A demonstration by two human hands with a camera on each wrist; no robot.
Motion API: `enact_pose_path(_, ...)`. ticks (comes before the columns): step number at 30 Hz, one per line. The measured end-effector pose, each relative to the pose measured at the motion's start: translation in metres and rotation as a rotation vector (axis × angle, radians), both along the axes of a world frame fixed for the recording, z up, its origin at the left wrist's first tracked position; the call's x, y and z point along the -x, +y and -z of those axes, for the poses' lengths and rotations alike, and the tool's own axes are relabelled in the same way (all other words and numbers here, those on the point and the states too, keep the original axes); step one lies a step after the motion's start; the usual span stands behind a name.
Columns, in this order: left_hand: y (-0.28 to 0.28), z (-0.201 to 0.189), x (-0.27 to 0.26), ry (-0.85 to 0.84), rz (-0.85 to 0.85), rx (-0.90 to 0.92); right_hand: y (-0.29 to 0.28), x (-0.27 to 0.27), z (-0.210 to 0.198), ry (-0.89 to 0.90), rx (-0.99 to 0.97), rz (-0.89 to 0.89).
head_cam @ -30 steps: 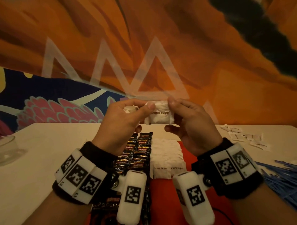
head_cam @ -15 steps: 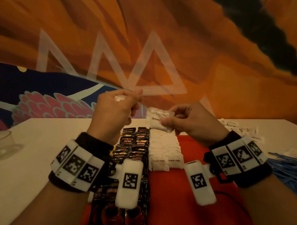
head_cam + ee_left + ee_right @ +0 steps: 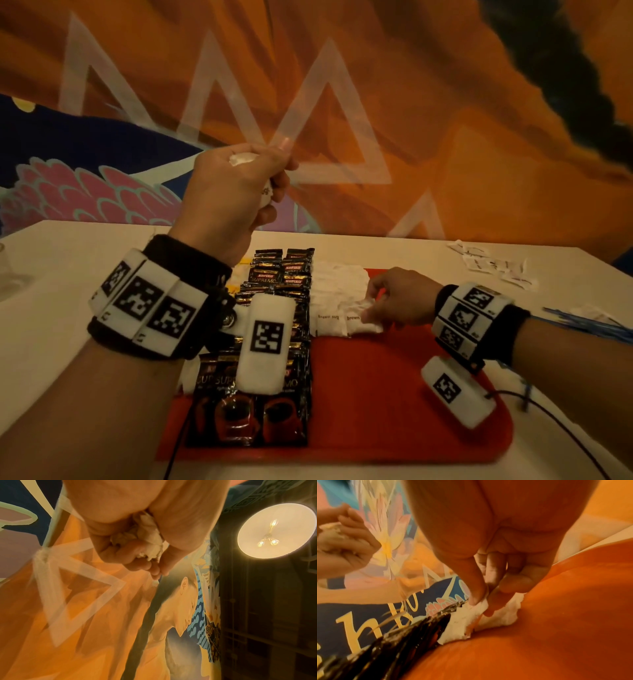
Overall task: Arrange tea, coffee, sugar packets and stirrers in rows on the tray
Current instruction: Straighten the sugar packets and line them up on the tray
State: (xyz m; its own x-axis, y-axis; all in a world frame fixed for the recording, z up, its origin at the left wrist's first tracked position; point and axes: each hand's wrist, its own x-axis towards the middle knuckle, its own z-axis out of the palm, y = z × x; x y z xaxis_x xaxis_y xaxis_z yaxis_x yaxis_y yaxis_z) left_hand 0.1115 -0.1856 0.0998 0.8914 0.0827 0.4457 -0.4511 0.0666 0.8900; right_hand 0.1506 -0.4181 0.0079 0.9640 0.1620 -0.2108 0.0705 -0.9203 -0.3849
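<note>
Our right hand (image 3: 397, 301) was low over the red tray (image 3: 376, 394), its grip closed in a pinch: thumb and fingertips (image 3: 477, 597) held the edge of a white brown-sugar packet (image 3: 471, 615) at the near end of the sugar row (image 3: 339, 294). That packet lay touching the others of the row and the tray. Our left hand (image 3: 233, 195) was raised well above the tabletop (image 3: 51, 325), its grip curled tight round a bunch of white sugar packets (image 3: 147, 534) bulging out between fingers and palm.

Just left of the sugar row, touching it, stood two rows of dark coffee sachets (image 3: 281, 274) running from the far rim of the tray to the near one. A yellow strip showed left of the coffee, too hidden for us to name. On the tabletop to the right, off the tray, lay loose white packets (image 3: 493, 267) and, nearer, a heap of blue stirrers (image 3: 589, 325).
</note>
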Motion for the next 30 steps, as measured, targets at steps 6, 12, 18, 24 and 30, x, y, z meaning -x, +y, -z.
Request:
enact_pose_path(6, -0.001, 0.000, -0.001, 0.000, 0.001, 0.013, 0.003, -0.001, -0.002, -0.122, 0.279, -0.014)
enact_pose_path(12, -0.001, 0.001, -0.001, 0.022, 0.017, 0.008, 0.011, 0.007, -0.003, -0.298, 0.127, -0.168)
enact_pose_path(18, -0.001, 0.004, -0.004, 0.038, 0.017, -0.007, 0.014, 0.008, 0.009, -0.175, 0.188, -0.217)
enact_pose_path(24, -0.001, 0.005, -0.005, 0.086, 0.080, -0.011, 0.013, 0.011, 0.002, -0.215, 0.177, -0.215)
enact_pose_path(30, -0.005, 0.005, -0.004, 0.203, 0.240, 0.068, 0.027, 0.020, -0.045, -0.557, -0.256, -0.200)
